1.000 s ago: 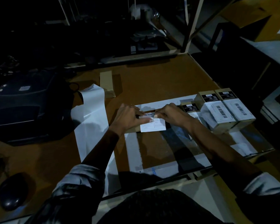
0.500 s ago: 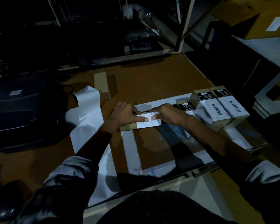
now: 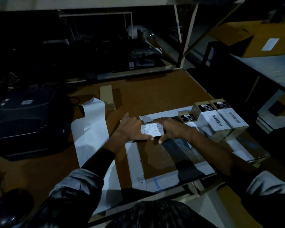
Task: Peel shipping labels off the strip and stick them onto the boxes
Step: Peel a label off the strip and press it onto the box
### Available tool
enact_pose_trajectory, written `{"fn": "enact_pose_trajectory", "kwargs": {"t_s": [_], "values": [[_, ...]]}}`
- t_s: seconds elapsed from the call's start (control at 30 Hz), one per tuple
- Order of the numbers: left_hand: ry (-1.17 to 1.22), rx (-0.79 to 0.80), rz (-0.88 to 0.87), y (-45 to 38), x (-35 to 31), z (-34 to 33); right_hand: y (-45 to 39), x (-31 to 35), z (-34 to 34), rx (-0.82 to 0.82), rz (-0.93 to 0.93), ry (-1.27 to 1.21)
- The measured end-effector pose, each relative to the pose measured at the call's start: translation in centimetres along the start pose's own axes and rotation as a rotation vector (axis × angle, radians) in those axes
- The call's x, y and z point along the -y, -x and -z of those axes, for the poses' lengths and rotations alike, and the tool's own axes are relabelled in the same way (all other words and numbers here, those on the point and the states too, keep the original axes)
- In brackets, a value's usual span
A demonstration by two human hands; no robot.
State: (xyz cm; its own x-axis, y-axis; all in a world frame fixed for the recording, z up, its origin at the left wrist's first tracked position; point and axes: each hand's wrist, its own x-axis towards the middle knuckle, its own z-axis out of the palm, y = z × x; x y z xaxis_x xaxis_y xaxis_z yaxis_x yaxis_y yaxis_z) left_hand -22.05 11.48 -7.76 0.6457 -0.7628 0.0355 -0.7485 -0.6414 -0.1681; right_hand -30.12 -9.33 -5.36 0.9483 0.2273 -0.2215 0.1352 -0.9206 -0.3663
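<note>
The left hand and the right hand are both lying on one small box between them. A white label is sitting on top of this box. The left hand is resting flat on the left end, with its fingers stretched out and its thumb reaching along the near edge. The right hand is covering the right end, and its thumb is pointing down the near side of the box. The two thumbs are almost meeting. Neither hand is curling tight around the box.

Just past the right hand, three more boxes are standing in a row, touching each other, and each is wearing a white label with a bar code. To the left of the left hand, the long white strip is lying on the brown table. Farther left of the strip, a dark printer is sitting. Behind the left hand, a small cardboard piece is lying.
</note>
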Motion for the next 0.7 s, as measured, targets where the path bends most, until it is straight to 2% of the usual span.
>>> {"fn": "enact_pose_trajectory", "kwargs": {"t_s": [0.27, 0.53, 0.63, 0.7], "values": [[0.133, -0.113, 0.070, 0.8, -0.5, -0.6, -0.5, -0.3, -0.8, -0.100, -0.011, -0.135], [0.228, -0.039, 0.114, -0.1, -0.3, -1.2, -0.7, -1.3, -1.1, -0.049, 0.011, -0.098], [0.184, -0.003, 0.084, -0.3, 0.0, -1.0, -0.9, -1.6, -1.8, -0.071, -0.031, -0.082], [0.161, 0.009, 0.060, -0.2, 0.3, -1.1, -1.2, -1.8, -1.8, -0.028, -0.047, -0.131]]}}
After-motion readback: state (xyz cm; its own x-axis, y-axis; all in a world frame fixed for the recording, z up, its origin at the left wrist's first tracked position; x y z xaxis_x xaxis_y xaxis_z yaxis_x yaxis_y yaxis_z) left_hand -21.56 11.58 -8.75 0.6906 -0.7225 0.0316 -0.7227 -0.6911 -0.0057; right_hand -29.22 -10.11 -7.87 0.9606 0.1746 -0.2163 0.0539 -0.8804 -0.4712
